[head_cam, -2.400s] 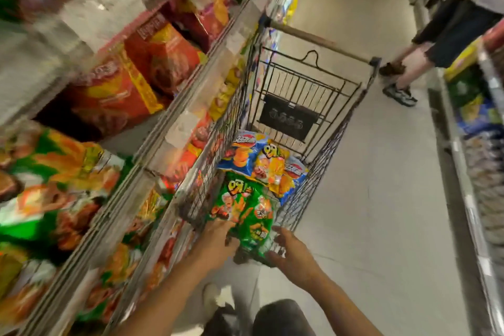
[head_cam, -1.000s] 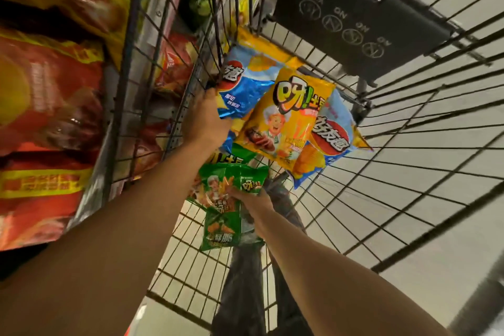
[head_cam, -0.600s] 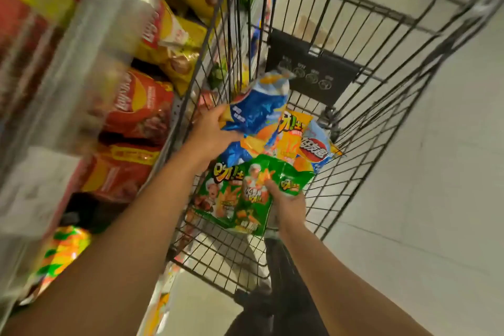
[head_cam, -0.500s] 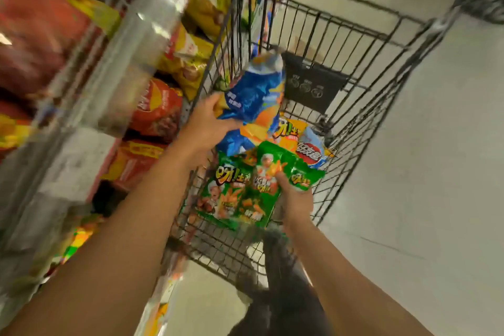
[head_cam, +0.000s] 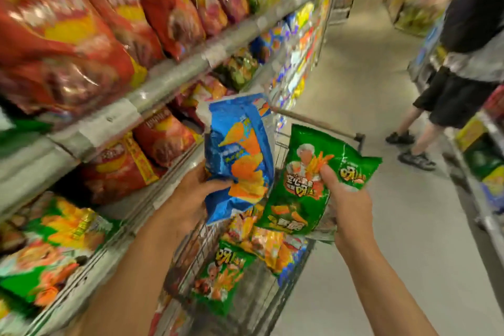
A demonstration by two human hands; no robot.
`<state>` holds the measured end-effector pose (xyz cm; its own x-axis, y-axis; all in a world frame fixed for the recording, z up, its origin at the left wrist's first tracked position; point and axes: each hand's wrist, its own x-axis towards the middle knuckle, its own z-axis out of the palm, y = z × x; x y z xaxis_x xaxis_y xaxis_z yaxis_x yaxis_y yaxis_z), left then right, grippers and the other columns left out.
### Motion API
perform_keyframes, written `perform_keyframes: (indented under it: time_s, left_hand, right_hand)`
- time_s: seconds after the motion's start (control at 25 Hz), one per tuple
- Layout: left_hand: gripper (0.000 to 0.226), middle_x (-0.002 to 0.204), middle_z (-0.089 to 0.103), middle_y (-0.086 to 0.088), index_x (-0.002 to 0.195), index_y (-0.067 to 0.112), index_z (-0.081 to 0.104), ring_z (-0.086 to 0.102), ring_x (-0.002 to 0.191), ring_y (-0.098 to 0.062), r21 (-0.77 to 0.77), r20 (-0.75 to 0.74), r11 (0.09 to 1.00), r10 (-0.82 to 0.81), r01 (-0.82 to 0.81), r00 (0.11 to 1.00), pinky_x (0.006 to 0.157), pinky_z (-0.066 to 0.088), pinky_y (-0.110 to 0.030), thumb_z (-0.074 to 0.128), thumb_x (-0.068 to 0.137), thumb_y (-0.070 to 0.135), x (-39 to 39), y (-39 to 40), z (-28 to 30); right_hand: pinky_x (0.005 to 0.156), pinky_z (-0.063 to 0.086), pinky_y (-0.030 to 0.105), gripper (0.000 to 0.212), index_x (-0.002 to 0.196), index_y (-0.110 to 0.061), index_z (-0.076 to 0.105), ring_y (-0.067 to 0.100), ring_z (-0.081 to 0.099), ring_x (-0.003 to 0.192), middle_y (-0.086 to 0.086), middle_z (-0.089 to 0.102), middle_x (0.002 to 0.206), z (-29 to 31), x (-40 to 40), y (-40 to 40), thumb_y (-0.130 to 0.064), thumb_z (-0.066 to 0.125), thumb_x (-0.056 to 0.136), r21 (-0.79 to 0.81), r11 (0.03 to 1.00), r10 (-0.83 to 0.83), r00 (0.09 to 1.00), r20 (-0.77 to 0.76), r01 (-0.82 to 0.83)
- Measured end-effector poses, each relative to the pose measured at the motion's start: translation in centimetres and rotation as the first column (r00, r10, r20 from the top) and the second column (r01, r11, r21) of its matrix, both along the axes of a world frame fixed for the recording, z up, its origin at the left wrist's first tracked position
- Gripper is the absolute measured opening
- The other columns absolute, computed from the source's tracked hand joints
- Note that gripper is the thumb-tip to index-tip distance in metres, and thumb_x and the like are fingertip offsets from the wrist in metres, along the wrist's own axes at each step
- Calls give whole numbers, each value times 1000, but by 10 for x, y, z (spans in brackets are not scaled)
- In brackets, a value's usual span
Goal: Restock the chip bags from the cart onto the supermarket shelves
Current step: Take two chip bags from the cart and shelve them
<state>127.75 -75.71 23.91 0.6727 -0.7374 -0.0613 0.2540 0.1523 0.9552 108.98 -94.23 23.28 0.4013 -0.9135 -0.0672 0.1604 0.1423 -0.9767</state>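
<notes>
My left hand [head_cam: 191, 196] grips a blue chip bag [head_cam: 240, 155] by its lower left side and holds it upright above the cart. My right hand [head_cam: 345, 202] holds a green chip bag [head_cam: 308, 180], thumb pressed on its front. Both bags are lifted clear of the wire cart [head_cam: 272, 294]. Inside the cart lie another green bag [head_cam: 221, 275] and yellow and orange bags [head_cam: 270, 245]. The shelves [head_cam: 169, 79] on my left are packed with red bags on top and green and orange bags lower down.
A person in dark shorts and sandals [head_cam: 450, 95] stands in the aisle at the right, beside another shelf unit [head_cam: 480, 172]. The cart handle [head_cam: 313, 123] points down the aisle. The grey floor [head_cam: 368, 90] runs ahead between the shelves.
Both hands have risen out of the cart with their bags. My view has lifted from the cart basket toward the shelves and the aisle.
</notes>
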Motion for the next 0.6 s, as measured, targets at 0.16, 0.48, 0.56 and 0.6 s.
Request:
perform_keyframes:
  time_s: [0.16, 0.48, 0.56, 0.6]
  left_hand:
    - [32, 90, 79, -2, 94, 18, 77, 76, 82, -15, -59, 42, 994, 96, -93, 995, 67, 58, -20, 66, 72, -2, -13, 8, 34]
    - [76, 110, 77, 2, 122, 22, 64, 73, 101, -17, 84, 198, 966, 224, -244, 954, 82, 60, -32, 94, 57, 49, -66, -19, 63]
    - [67, 115, 75, -9, 123, 15, 64, 73, 104, -27, 83, 175, 924, 356, -374, 918, 90, 59, -44, 87, 63, 35, -81, -25, 65]
    - [64, 113, 76, -10, 123, 13, 65, 74, 101, -29, 81, 152, 900, 414, -429, 898, 87, 60, -43, 84, 64, 31, -88, -22, 65]
  right_hand:
    - [83, 62, 46, 51, 104, -37, 75, 20, 77, 94, -5, 80, 101, 81, 5, -7, -58, 89, 60, -225, 947, 241, 970, 21, -231]
    - [109, 46, 54, 119, 146, -36, 45, 27, 58, 131, -3, 61, 141, 120, 14, -50, -88, 76, 43, -185, 766, 602, 788, -133, -616]
    - [112, 43, 54, 116, 149, -31, 43, 28, 56, 133, -2, 60, 144, 121, 16, -61, -80, 80, 50, -144, 651, 729, 667, -155, -745]
    - [111, 44, 53, 103, 145, -30, 47, 25, 60, 129, -4, 64, 139, 121, 18, -63, -71, 83, 58, -135, 590, 782, 605, -153, -796]
